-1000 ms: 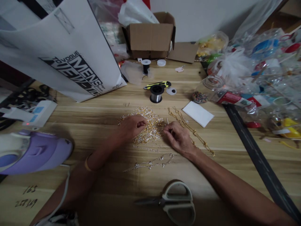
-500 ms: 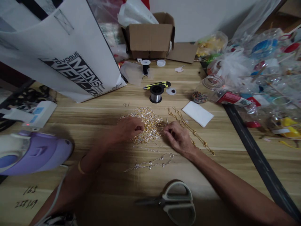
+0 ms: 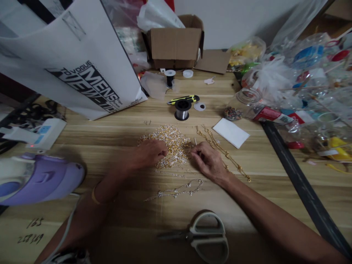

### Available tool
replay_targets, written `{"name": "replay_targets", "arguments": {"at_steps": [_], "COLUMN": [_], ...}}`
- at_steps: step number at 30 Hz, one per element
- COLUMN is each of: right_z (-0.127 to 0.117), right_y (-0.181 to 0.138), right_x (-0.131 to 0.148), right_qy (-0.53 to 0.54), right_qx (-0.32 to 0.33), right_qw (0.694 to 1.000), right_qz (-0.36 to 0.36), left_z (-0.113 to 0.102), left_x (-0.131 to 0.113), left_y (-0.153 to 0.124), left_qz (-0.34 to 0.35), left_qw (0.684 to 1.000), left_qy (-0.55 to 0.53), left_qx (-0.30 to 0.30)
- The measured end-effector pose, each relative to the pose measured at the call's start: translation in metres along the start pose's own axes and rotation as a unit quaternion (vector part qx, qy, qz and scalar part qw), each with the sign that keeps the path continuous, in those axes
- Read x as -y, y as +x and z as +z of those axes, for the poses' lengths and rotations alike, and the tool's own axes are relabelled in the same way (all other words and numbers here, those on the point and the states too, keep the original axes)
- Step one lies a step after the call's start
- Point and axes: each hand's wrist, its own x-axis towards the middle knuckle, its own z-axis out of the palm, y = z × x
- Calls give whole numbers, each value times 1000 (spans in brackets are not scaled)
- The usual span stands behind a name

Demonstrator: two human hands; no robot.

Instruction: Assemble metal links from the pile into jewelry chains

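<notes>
A loose heap of gold and silver jewelry pieces lies on the wooden table between my hands. My left hand is closed at the heap's left side, fingertips together; anything between them is too small to make out. At the right edge of the heap my right hand is also closed in a pinch, and what it may hold is hidden. Gold chains stretch out just beyond the right hand. Nearer me lie a silver chain with small ornaments and a shorter silver piece.
Scissors lie at the front. Behind the heap are a wire spool, a yellow-black utility knife and a white pad. A jar of beads and plastic clutter stand right; a purple appliance and a large bag stand left.
My left hand has shifted slightly down and toward me beside the heap. The right hand stays in nearly the same place, and the chains have not moved.
</notes>
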Motion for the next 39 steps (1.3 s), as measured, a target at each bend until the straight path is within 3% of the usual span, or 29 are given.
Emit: {"name": "replay_targets", "arguments": {"at_steps": [12,25,32,39], "right_z": [1,0,0,1], "right_y": [-1,-1,-1,-1], "right_x": [-1,-1,-2,-2], "right_qy": [-8,-12,-12,-9], "right_qx": [1,3,6,5], "right_qw": [1000,1000,1000,1000], "right_qz": [-1,-3,-5,-3], "left_z": [-9,-10,-8,-10], "left_x": [6,19,17,15], "left_y": [1,1,2,1], "left_qz": [-10,-36,-29,19], "left_qw": [998,967,970,990], "left_qy": [-52,-251,-243,-138], "left_qx": [19,-16,-12,5]}}
